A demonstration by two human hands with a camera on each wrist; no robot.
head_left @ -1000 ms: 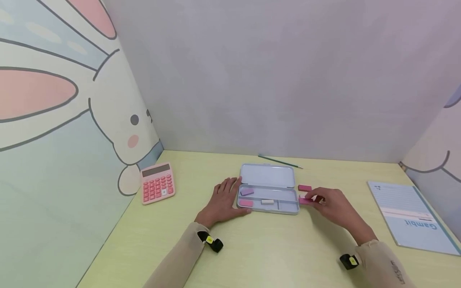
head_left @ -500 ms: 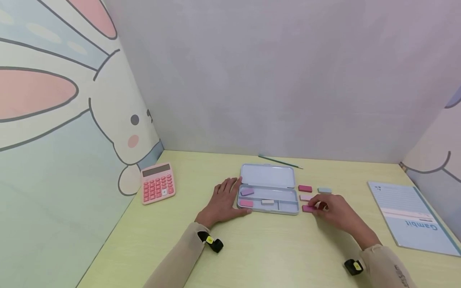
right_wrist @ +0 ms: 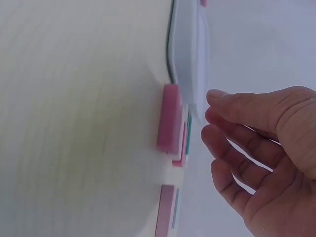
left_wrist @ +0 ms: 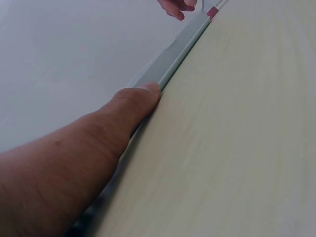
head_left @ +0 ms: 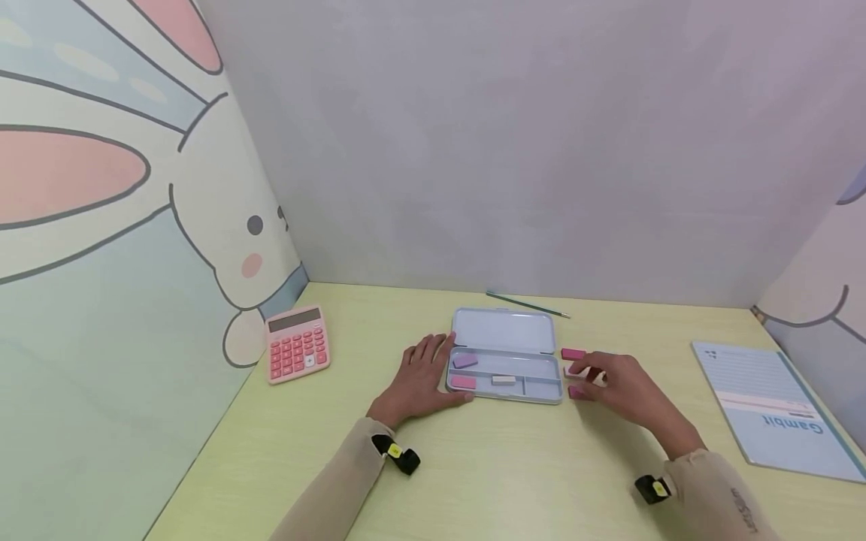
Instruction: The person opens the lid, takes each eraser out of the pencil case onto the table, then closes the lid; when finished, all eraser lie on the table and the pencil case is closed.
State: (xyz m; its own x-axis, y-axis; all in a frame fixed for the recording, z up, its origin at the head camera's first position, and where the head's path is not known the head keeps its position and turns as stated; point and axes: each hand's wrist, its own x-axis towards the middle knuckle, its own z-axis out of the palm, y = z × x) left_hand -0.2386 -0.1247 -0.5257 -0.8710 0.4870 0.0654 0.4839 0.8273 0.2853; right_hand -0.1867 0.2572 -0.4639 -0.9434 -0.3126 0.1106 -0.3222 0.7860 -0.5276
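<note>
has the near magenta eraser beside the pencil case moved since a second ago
Yes. Judged against the open pencil case in the head view, the near magenta eraser has shifted downward and slightly right.

Pale-blue case [head_left: 507,364] lies flat, lid open — three pinkish erasers [head_left: 573,354] beside its right end

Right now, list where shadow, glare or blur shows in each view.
Head view: soft shadow on the table beside the right hand, faint sheen toward the bottom edge; left wrist view: table grain looks smeared; right wrist view: the magenta block has soft edges, though creases on the fingers show.
</note>
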